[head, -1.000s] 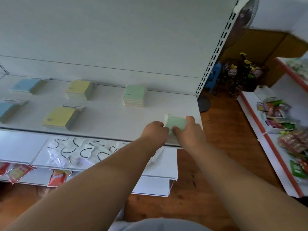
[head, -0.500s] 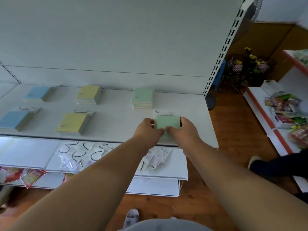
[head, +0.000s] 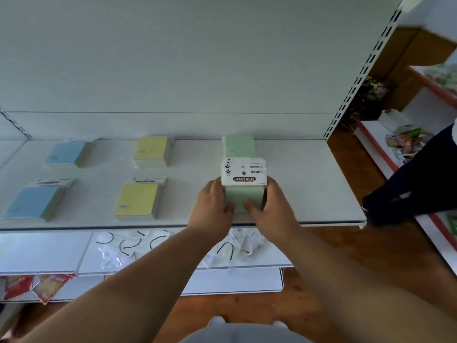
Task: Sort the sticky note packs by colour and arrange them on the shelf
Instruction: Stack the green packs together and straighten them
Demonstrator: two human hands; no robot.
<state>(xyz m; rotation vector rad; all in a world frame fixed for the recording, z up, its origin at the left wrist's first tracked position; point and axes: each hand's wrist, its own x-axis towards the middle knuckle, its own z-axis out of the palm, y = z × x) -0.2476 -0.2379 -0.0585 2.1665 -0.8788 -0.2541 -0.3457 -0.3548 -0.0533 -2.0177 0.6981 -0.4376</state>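
Both hands' grip clamped on green packs (head: 243, 196), two blue stacks (head: 65, 153), two yellow stacks (head: 152, 151)

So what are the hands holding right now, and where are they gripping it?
A stack of green sticky note packs. The left hand grips its left side, the right hand its right side, with both thumbs on the green top face.

A white back panel (head: 185, 58) is edged on the right by a slotted upright (head: 356, 80). A wooden floor (head: 371, 256) is seen to the right, and a red-trimmed white shelving unit (head: 385, 154) is set further right against a brown wall (head: 395, 53).
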